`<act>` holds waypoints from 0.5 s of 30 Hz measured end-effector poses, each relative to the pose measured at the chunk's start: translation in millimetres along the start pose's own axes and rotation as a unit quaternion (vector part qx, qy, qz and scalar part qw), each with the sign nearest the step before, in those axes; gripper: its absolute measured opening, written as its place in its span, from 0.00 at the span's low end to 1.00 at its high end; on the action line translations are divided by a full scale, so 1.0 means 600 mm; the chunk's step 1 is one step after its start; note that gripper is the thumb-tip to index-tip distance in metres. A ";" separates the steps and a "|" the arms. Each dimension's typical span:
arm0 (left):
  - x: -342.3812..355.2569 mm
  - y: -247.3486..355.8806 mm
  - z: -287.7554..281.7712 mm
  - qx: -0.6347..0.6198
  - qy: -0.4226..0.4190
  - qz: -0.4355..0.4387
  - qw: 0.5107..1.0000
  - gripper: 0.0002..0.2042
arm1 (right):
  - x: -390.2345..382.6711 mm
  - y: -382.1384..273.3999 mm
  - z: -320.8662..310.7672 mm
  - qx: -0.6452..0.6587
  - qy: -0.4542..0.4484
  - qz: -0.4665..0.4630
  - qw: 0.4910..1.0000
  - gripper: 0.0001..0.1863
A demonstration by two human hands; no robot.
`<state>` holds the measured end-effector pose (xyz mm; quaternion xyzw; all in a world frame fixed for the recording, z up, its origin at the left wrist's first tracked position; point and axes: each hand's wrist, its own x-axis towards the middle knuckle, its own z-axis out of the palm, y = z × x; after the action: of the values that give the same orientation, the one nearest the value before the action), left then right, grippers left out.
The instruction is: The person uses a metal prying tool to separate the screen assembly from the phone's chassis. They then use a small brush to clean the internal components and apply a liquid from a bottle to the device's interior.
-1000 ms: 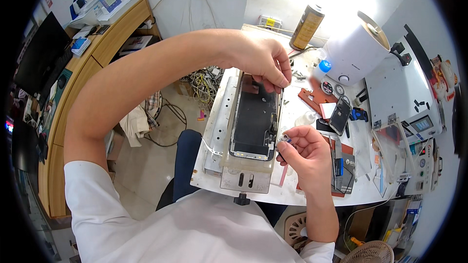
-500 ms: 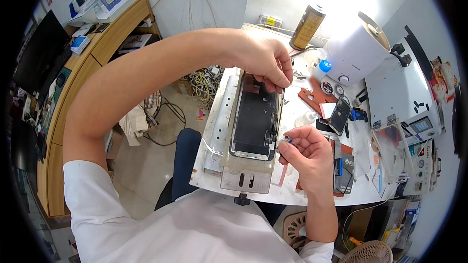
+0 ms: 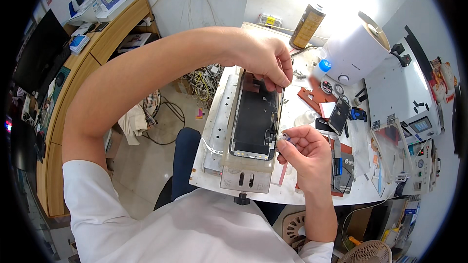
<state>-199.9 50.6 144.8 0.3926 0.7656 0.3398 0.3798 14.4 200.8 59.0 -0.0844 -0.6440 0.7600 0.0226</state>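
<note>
A black phone screen assembly (image 3: 251,114) lies face-down or opened on a metal holding plate (image 3: 233,178) in front of me; which face is up I cannot tell. Small parts and a thin flex strip show along its right edge. My left hand (image 3: 274,65) reaches over its far end, thumb and fingers pinched together at the far right corner; what they grip, if anything, is too small to see. Beside the near right edge, my right hand (image 3: 308,153) pinches a small shiny piece (image 3: 286,138), partly hidden by the fingers.
On the white bench (image 3: 282,192) to the right are a blue-capped bottle (image 3: 321,67), another opened phone (image 3: 340,116) and brown mats (image 3: 314,98). A spray can (image 3: 307,27), a white round appliance (image 3: 356,48) and a white machine (image 3: 404,95) stand behind. A black knob (image 3: 241,199) juts toward me.
The shiny piece in my right fingers has turned slightly and now shows less. My left hand stays at the far corner, and the phone screen assembly has not moved visibly.
</note>
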 end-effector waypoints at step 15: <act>0.001 0.005 0.001 0.011 0.001 0.004 1.000 0.16 | 0.000 -0.002 -0.004 -0.014 -0.023 -0.008 1.000 0.10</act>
<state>-198.6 52.5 146.8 0.3995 0.7680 0.3331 0.3736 14.6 203.4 59.7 -0.0623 -0.6558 0.7522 0.0129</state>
